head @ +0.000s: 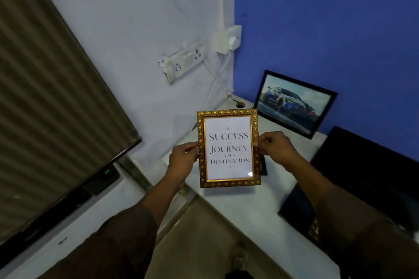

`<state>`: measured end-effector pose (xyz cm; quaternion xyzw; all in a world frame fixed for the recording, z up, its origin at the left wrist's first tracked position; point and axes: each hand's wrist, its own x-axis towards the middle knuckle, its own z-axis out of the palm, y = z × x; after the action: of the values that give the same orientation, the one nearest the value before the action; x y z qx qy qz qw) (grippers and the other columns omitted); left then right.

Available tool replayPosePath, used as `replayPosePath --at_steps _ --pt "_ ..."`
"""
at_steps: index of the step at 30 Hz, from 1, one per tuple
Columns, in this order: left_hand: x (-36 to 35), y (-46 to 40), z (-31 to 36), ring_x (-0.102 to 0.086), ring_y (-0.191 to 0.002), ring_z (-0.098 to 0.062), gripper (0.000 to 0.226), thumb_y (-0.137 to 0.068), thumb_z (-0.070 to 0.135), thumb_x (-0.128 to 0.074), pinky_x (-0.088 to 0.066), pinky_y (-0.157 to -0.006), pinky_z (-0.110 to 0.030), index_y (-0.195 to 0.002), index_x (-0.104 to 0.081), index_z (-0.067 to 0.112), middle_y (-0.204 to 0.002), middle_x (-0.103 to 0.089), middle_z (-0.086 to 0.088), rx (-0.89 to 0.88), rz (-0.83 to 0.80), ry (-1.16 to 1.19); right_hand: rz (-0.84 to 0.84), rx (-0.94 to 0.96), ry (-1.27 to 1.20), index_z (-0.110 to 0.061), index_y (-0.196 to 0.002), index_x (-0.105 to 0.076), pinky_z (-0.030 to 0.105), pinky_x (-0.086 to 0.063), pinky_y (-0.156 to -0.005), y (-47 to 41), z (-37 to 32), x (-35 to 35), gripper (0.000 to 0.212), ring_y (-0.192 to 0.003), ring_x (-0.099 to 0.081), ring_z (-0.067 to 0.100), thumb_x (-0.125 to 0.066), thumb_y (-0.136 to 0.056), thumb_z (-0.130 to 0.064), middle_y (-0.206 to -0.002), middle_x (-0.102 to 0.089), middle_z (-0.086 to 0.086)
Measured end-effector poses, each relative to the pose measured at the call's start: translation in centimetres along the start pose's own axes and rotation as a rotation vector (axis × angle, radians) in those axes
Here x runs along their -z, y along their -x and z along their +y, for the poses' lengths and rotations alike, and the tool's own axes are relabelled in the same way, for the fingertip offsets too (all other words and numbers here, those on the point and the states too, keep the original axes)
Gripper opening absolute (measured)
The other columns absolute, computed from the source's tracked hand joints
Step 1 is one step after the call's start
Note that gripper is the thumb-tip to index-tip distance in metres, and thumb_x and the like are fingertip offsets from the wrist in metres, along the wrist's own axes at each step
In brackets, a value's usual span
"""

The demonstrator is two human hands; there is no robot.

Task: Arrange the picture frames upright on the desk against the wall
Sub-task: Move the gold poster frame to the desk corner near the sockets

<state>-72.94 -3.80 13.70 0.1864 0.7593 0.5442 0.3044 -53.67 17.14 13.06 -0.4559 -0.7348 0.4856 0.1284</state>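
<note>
Gold-patterned frame (229, 148) at picture centre, held upright above the white worktop (247, 208). Gripped at side edges by left hand (182, 157) and right hand (275, 146). Car-picture frame (294, 103) at centre right, propped against blue wall (328, 18).

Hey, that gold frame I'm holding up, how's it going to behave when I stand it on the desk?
The gold frame looks rigid: it holds flat between the left hand and right hand. A glare spot suggests glazing, so probably fragile. Being tall and thin, it may tip unless leaned on the wall like the car picture.
</note>
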Motion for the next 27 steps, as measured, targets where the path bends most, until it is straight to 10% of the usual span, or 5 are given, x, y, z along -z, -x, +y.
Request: replayPosePath --at_steps 9,15,27 --pt "0.8 -7.7 1.2 -0.070 -0.110 -0.017 0.037 -0.085 0.027 -0.058 -0.050 -0.105 -0.045 -0.116 -0.077 0.030 -0.118 -0.076 0.007 0.046 0.060 -0.084 -0.024 0.164 0.108 -0.020 -0.099 -0.076 0.038 -0.055 -0.088 -11.4 -4.4 -2.9 0.013 -0.095 -0.068 0.021 -0.068 -0.091 -0.026 -0.100 -0.075 0.001" --pt "-1.2 -12.1 3.3 -0.064 -0.101 -0.009 0.037 -0.092 0.009 -0.053 -0.044 -0.075 -0.015 -0.122 -0.071 0.021 -0.112 -0.070 0.010 -0.023 0.010 -0.086 -0.047 0.193 0.150 -0.017 -0.118 -0.072 0.039 -0.055 -0.090 -17.3 -5.6 -4.3 0.026 -0.102 -0.068 0.022 -0.062 -0.095 -0.022 -0.111 -0.072 0.003" --pt "-3.5 -22.8 -1.1 -0.066 -0.116 -0.016 0.040 -0.088 0.000 -0.065 -0.055 -0.080 -0.016 -0.128 -0.066 0.010 -0.122 -0.073 -0.004 -0.010 -0.090 -0.019 -0.218 0.111 0.224 0.005 -0.095 -0.067 0.043 -0.055 -0.081 -28.2 -3.8 -6.9 0.022 -0.089 -0.067 0.034 -0.049 -0.097 -0.006 -0.098 -0.070 0.024"
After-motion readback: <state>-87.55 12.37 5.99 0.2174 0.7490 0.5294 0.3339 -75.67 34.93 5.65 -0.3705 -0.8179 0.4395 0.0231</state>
